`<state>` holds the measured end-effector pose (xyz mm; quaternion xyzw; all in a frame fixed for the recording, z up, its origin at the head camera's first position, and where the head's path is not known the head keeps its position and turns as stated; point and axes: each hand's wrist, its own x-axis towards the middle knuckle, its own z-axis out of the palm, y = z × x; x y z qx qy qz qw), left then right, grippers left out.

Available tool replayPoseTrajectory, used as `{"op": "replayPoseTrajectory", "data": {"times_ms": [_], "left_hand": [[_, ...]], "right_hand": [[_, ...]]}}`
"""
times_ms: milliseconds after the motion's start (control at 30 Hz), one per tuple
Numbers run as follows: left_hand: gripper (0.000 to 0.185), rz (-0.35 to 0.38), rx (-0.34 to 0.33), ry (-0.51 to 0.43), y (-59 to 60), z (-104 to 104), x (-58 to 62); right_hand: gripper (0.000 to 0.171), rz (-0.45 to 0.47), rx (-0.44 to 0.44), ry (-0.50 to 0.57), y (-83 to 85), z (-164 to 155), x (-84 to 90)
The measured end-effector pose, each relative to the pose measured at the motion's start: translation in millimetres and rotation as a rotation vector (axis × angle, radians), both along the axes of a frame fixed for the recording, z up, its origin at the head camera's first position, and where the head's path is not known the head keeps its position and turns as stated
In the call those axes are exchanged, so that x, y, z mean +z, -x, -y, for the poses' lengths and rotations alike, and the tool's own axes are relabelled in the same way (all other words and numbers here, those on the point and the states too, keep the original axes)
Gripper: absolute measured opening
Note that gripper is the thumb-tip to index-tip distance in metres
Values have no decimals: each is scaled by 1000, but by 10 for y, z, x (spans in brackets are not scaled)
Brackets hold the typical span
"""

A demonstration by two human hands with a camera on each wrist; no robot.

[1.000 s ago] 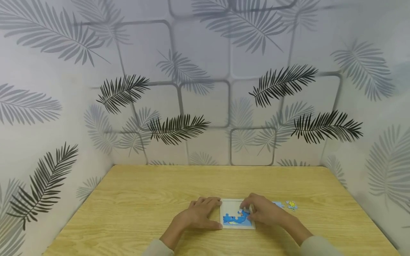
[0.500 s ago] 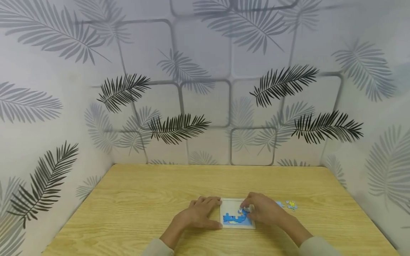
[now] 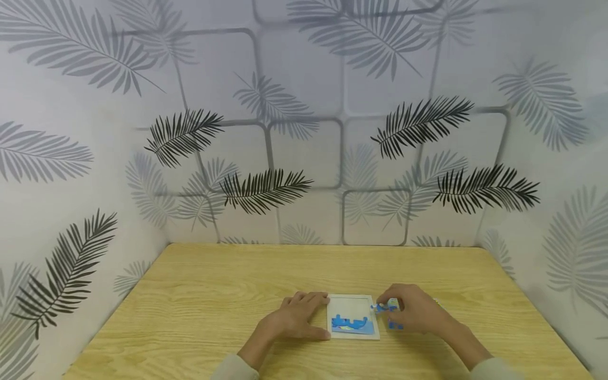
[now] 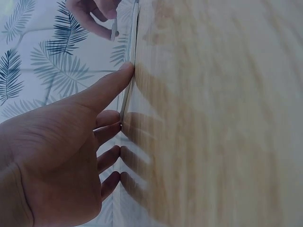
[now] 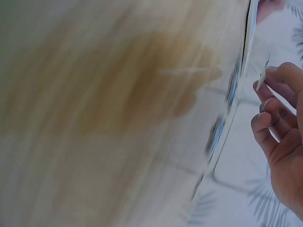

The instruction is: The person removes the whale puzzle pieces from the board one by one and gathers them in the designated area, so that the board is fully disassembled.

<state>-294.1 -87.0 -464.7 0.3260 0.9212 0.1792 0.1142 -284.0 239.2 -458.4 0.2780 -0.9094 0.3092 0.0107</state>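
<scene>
Right hand (image 3: 412, 310) has shifted off the tray (image 3: 353, 338) to just beyond its right edge since a second ago, taking the piece (image 3: 380, 307) along; left hand (image 3: 295, 319) hasn't moved.

Head: piece pinched between right thumb and fingers. Tray flat on the counter (image 3: 228, 279), lower row (image 3: 352, 324) seated, upper part bare. Left hand spread along the left rim, thumb near the lower corner, index near the upper, not gripping. Loose pieces (image 3: 396, 325) sit right of the tray, partly hidden by the right hand.

Left wrist: thumb and fingertips rest along the rim, reads as bracing only. Piece shows in the other hand, up off the counter.

Right wrist: piece held near upright by thumb and finger, apart from the counter; loose ones lie edge-on below.

My read: mid-transfer, piece out of the tray. Removal or a fit backed off, can't tell. Next move calls for either a set-down clear of the loose ones, or a turn to line up tabs before going back in. Keep the brace on.
</scene>
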Motion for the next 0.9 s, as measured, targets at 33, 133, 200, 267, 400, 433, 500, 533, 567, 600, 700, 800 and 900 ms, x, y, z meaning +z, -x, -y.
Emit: {"op": "replayPoseTrajectory", "data": {"times_ms": [33,133,200,267,400,433,500,533,567,600,700,800,900], "left_hand": [[79,5,-4,-9,3,1,-10],[79,1,-12,-24,8,2,-34],[79,-9,-10,-24,9,1,-39],[79,-24,-8,-9,9,-3,-41],[80,-16,8,17,3,-9,-24],[80,-13,11,19,1,-12,-15],[81,-4,16,19,-2,-15,-7],[81,-3,16,19,-1,-16,-8],[80,-2,15,17,1,-17,-12],[80,-3,13,15,3,-17,-20],[79,-1,7,-8,15,-3,-32],[78,-2,0,-37,15,6,-40],[78,3,3,-53,12,10,-41]], "right_hand": [[21,21,-5,9,-10,-72,3],[19,27,-47,2,-49,-308,15],[18,18,-80,-17,-71,-467,18],[18,-1,-104,-41,-92,-626,4],[18,-29,-111,-67,-136,-890,-55],[18,-44,-104,-64,-150,-942,-70],[18,-78,-82,-59,-171,-1027,-99],[17,-92,-71,-54,-182,-1058,-113],[18,-103,-58,-49,-191,-1087,-125],[19,-114,-47,-46,-199,-1110,-136],[23,-129,-8,-29,-202,-1133,-151],[30,-202,36,-25,-203,-1125,-172],[32,-243,61,-10,-202,-1084,-179]]}}
